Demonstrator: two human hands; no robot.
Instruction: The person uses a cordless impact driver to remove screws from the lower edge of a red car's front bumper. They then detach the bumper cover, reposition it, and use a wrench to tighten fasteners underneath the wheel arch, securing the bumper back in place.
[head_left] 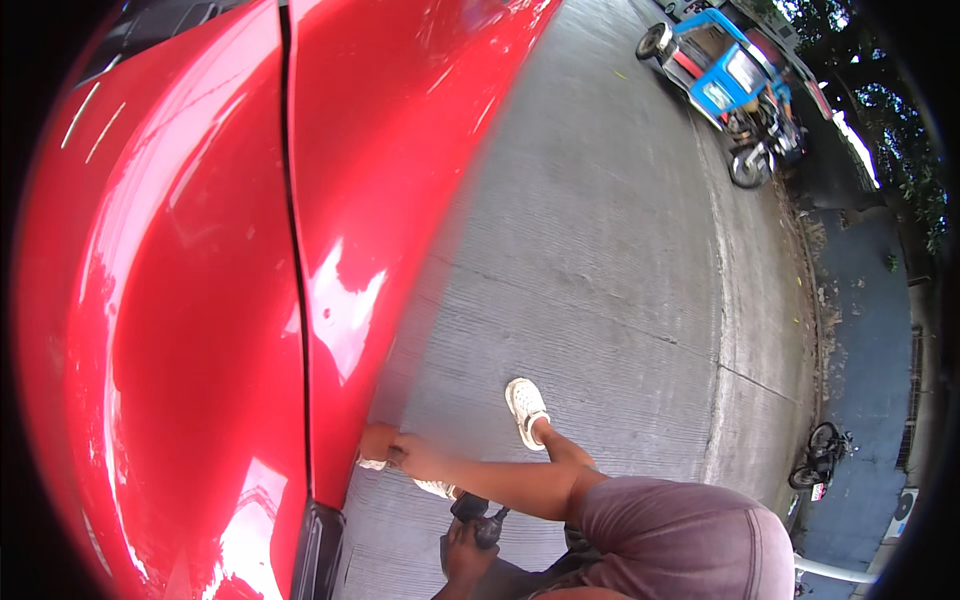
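Note:
My right arm, in a greyish-purple sleeve [680, 535], reaches left across the view to the lower edge of a red car body [200, 330]. At that edge is my right hand [408, 455], its fingers curled in and slightly blurred; what they hold, if anything, is hidden. Lower down, my left hand [466, 556] is closed around a black object with a rounded knob [488, 530] and a blocky end. Its kind is not clear. Beneath the arm, a cream clog [436, 488] shows in part.
Another cream clog [527, 408] stands on the grey concrete road [590, 250]. A blue motor tricycle [725, 85] is at the upper right. A black motorcycle [822, 455] is by the blue-grey wall [860, 330]. A panel gap runs down the car, with black trim [318, 550] at its lower end.

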